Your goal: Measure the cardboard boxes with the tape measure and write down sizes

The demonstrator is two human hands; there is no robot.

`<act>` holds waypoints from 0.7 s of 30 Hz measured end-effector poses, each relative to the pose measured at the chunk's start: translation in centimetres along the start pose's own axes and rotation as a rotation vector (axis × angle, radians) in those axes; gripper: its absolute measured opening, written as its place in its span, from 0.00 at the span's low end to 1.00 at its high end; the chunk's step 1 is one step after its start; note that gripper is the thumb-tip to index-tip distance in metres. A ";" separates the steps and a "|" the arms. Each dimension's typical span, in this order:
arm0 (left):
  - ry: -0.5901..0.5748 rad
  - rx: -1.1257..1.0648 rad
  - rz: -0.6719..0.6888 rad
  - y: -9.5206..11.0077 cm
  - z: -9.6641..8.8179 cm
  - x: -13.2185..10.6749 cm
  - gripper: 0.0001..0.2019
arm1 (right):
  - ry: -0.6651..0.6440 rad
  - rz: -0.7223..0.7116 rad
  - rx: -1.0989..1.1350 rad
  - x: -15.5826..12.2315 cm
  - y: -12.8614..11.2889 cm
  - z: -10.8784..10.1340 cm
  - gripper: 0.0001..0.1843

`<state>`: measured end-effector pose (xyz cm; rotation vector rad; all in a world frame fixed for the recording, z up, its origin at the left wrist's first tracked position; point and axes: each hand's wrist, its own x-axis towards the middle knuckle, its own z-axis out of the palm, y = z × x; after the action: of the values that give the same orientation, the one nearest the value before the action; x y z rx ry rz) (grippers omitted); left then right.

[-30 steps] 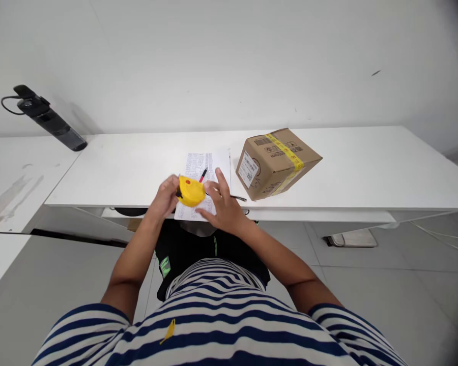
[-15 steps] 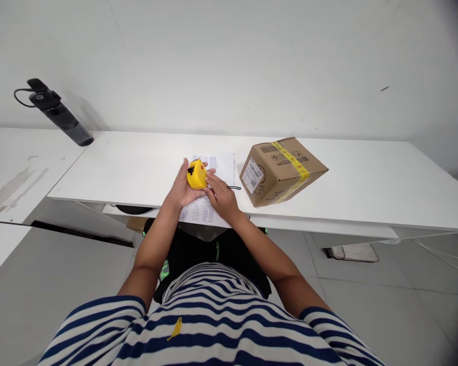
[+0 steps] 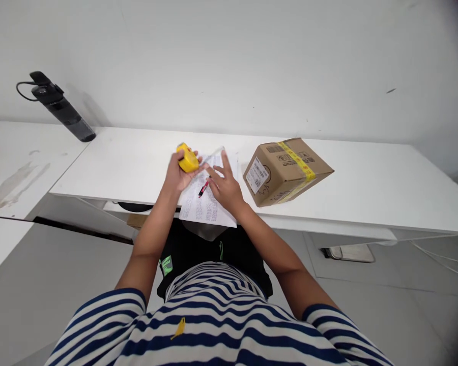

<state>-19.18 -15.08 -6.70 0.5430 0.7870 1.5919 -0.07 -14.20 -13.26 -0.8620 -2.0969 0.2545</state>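
Left hand (image 3: 175, 175), clamped on the tape measure (image 3: 187, 158), has drawn away from the right hand (image 3: 225, 187) — fingers splayed, grip unclear — uncovering the pen (image 3: 203, 189).

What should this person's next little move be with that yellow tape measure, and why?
Probably draw more blade out, rightward toward the cardboard box. The left hand grips the yellow tape measure above the printed sheet. The right hand sits by its mouth, where a short pale strip seems drawn out. The box lies just beside it, and a pen rests on the sheet.
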 end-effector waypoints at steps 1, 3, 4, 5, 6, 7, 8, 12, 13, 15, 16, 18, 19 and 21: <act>0.036 -0.034 0.039 0.5 -0.1 1.7 0.13 | -0.017 0.054 -0.060 0.3 0.2 -0.4 0.27; 0.053 -0.066 0.054 0.9 -0.2 5.3 0.14 | -0.158 0.117 -0.193 1.0 0.8 -0.8 0.28; 0.047 -0.068 0.038 0.8 -0.1 7.0 0.15 | -0.291 0.107 -0.259 1.4 1.1 -0.9 0.29; 0.033 -0.065 0.016 0.5 -0.1 8.4 0.15 | -0.441 0.076 -0.321 1.9 1.3 -0.8 0.29; 0.016 -0.061 -0.007 0.0 0.0 9.5 0.15 | -0.581 0.029 -0.379 2.5 1.5 -0.7 0.31; 0.000 -0.060 -0.031 -0.6 0.0 10.3 0.14 | -0.694 -0.027 -0.431 3.3 1.7 -0.4 0.32; -0.017 -0.064 -0.057 -1.3 -0.1 10.7 0.14 | -0.770 -0.079 -0.473 4.1 1.9 -0.2 0.32; -0.059 -0.071 -0.194 -3.9 -0.7 10.8 0.13 | -0.850 -0.213 -0.522 5.9 2.8 -0.2 0.25; -0.065 -0.058 -0.213 -4.3 -0.8 10.7 0.12 | -0.822 -0.218 -0.496 5.6 3.1 -0.5 0.24; -0.068 -0.028 -0.213 -4.8 -1.0 10.6 0.12 | -0.678 -0.178 -0.390 4.1 3.6 -1.2 0.21; -0.066 -0.018 -0.203 -5.0 -1.0 10.6 0.12 | -0.579 -0.136 -0.309 3.0 3.9 -1.6 0.19; -0.056 0.001 -0.196 -5.1 -1.0 10.7 0.12 | -0.382 -0.008 -0.124 1.0 4.5 -2.0 0.19; -0.050 0.011 -0.204 -5.1 -1.0 10.8 0.12 | -0.302 0.072 -0.029 0.2 4.8 -2.0 0.21; -0.043 0.031 -0.226 -5.1 -1.0 10.9 0.13 | -0.199 0.234 0.179 -0.8 5.3 -1.6 0.24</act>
<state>-18.39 -4.35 -12.12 0.4904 0.8122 1.3582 4.08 -10.98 -15.13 -1.0073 -2.1133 0.6664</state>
